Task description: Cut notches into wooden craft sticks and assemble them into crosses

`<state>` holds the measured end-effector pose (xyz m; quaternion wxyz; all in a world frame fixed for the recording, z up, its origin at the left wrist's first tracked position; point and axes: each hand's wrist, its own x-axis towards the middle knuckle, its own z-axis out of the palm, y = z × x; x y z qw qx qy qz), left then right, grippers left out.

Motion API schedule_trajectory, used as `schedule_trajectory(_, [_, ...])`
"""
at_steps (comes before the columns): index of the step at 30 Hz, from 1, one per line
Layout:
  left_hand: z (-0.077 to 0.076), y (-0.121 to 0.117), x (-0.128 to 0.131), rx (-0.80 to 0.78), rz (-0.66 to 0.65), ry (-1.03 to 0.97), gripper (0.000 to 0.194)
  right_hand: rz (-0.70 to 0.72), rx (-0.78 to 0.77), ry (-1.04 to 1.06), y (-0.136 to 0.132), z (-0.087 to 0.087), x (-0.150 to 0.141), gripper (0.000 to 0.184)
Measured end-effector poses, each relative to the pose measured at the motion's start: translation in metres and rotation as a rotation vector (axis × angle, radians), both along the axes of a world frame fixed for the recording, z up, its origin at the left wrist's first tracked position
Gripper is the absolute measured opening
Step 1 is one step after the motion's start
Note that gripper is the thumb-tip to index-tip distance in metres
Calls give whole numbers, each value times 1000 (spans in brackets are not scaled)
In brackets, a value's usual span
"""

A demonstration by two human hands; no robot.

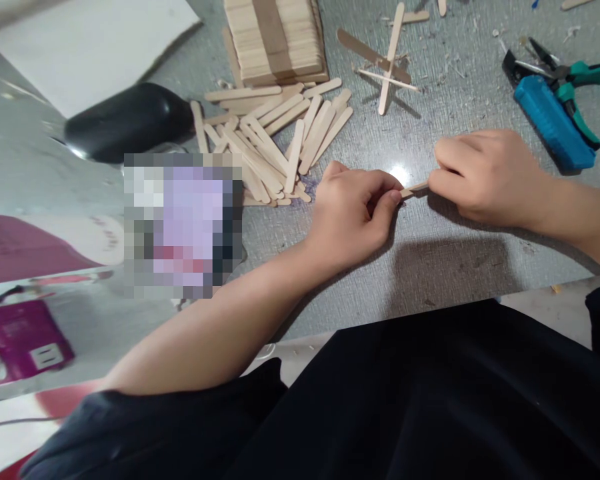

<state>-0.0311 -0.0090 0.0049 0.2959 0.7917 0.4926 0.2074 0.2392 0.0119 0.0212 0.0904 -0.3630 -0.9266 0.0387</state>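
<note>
My left hand (353, 210) and my right hand (485, 173) both pinch a short wooden stick piece (414, 189) between them, low over the grey table (450, 260). Both hands are closed, and only the middle of the stick shows between the fingertips. A loose pile of flat wooden sticks (275, 143) lies just left of and behind my left hand. Behind the pile stands a neat banded stack of sticks (275, 37).
A glued cross of sticks (386, 63) lies at the back. Teal-handled pliers (573, 77) and a blue tool (553, 120) rest at the right. A black object (130, 120) and white sheet (90, 40) sit left, purple boxes (20, 333) nearer. The table edge runs close to my body.
</note>
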Motion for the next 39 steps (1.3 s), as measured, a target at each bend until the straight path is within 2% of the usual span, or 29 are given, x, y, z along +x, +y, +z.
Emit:
schedule_trajectory(7, [-2,-1,-1,21,3,-8,23,-6,-27,-31,0,0,2,39])
schedule_trajectory(13, [-5,-1,-3,32,-11,5,22,69,114,-106,-1,-1,2,42])
schedule_trajectory(19, [-5,-2,-4,37,-18,12,21,-5,-29,-34,-2,-2,2,32])
schedule_trajectory(25, [-2,-3,-2,45,-20,50,23,-35,-164,-25,0,5,2,34])
schedule_trajectory(31, [-3,-5,1,51,14,108,23,-109,-90,96,-9,10,5,45])
schedule_trajectory(33, [-2,-6,2,61,23,125,23,-130,-152,169,-14,11,4,40])
schedule_trajectory(36, [-1,-6,4,70,20,149,24,-152,-409,249,-17,16,0,21])
schedule_trajectory(39, [-1,-6,4,76,-6,183,34,-236,-647,296,-13,23,-4,17])
